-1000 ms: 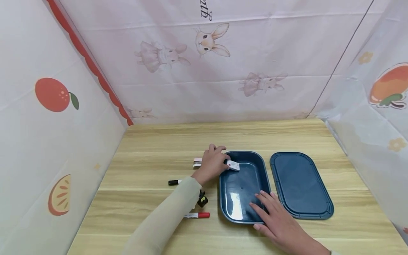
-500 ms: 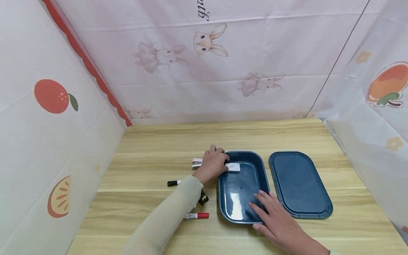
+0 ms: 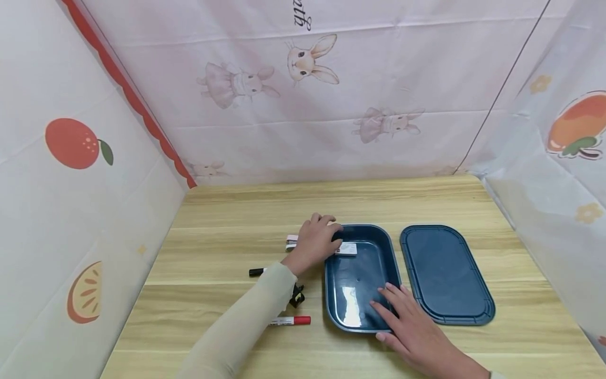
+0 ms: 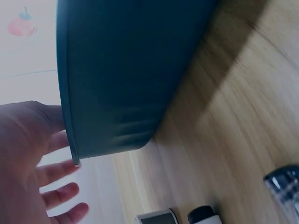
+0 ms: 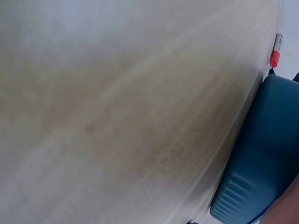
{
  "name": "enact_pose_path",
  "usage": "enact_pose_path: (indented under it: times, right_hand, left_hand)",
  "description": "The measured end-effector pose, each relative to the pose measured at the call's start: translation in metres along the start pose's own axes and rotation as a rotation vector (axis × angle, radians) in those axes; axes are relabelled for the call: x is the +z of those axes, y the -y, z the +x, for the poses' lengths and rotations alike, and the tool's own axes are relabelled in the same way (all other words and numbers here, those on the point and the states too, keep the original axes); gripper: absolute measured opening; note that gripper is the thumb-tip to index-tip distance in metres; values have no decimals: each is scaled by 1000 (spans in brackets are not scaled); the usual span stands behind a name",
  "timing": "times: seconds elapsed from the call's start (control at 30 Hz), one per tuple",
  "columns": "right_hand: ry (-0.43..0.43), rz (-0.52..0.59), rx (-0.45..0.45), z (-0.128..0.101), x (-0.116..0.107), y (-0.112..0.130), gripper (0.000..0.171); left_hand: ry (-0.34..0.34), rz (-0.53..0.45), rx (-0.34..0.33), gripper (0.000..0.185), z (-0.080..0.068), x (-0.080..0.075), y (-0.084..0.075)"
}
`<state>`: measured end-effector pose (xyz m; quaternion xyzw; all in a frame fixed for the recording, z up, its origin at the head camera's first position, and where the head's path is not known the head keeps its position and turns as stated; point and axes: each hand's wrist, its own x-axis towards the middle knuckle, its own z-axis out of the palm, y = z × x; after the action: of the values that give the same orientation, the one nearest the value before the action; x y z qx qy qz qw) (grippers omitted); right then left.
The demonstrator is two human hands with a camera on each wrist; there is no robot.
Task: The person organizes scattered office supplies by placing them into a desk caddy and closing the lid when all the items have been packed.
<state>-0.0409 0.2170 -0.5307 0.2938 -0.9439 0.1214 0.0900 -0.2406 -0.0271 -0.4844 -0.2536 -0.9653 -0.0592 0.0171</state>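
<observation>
A dark blue tray (image 3: 364, 268) sits mid-table, and a small white eraser (image 3: 347, 248) lies inside at its far left corner. My left hand (image 3: 326, 231) hovers over that corner with fingers relaxed and holds nothing. In the left wrist view its fingers (image 4: 58, 196) are spread beside the tray's outer wall (image 4: 126, 70). My right hand (image 3: 397, 310) rests flat on the tray's near right rim with straight fingers. The right wrist view shows the tray's side (image 5: 266, 154) and bare wood.
A matching blue lid (image 3: 445, 273) lies right of the tray. Left of the tray lie a pink-and-white eraser (image 3: 292, 242), a black marker (image 3: 258, 271), a black clip (image 3: 297, 298) and a red-capped marker (image 3: 289, 320). Printed fabric walls enclose the table.
The left hand held the white eraser over the tray's corner, set it down inside and let go. The right hand has stayed in place.
</observation>
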Motion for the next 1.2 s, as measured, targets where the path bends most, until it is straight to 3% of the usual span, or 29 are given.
enact_pose_path:
  times: [0.3,0.67,1.03,1.2]
  right_hand:
    - [7,5,9,1,0,1,51]
    - [-3,-9,1,1,1,1,52]
    - [-11,-11,-4,0,1,1,52]
    - [-22,-7,-14,0,1,0,51]
  left_hand:
    - [-85,-91,67,67,-5,-7,7]
    - [-85,-43,156,79,-7,-4,32]
    - [-74,-59,154,77,-18,-3,60]
    - [-45,-88,110,76,-22,1,75]
